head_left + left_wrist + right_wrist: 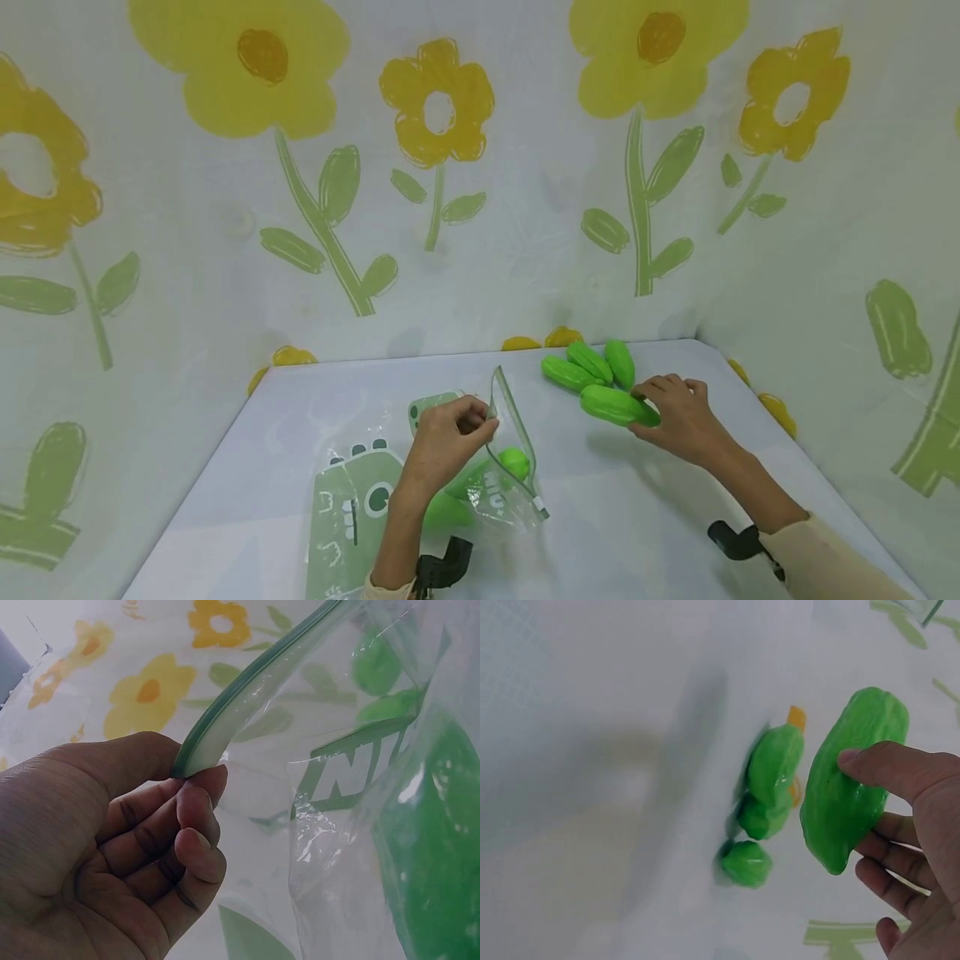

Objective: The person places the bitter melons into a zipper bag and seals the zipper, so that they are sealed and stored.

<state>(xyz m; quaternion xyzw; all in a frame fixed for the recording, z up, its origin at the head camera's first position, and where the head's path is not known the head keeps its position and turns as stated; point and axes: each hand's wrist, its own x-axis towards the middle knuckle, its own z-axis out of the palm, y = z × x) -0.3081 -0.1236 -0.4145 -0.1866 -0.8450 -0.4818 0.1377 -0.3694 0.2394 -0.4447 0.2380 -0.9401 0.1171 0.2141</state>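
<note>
My left hand [448,437] pinches the green zip edge of a clear zip bag [491,507] between thumb and fingers. The bag's mouth gapes toward the right, and green vegetables [514,463] show inside it. In the left wrist view the zip strip [247,677] runs up and right from the fingertips. My right hand [684,421] grips one end of a long, ridged green vegetable [617,406], raised over the table. In the right wrist view the thumb lies across this vegetable [855,791], with fingers behind it.
Three similar green vegetables [588,362] lie together at the back right of the white table [600,517]. A flat bag with a green cartoon face [348,521] lies at the left, partly behind my left forearm. A flower-printed curtain [517,208] stands behind the table.
</note>
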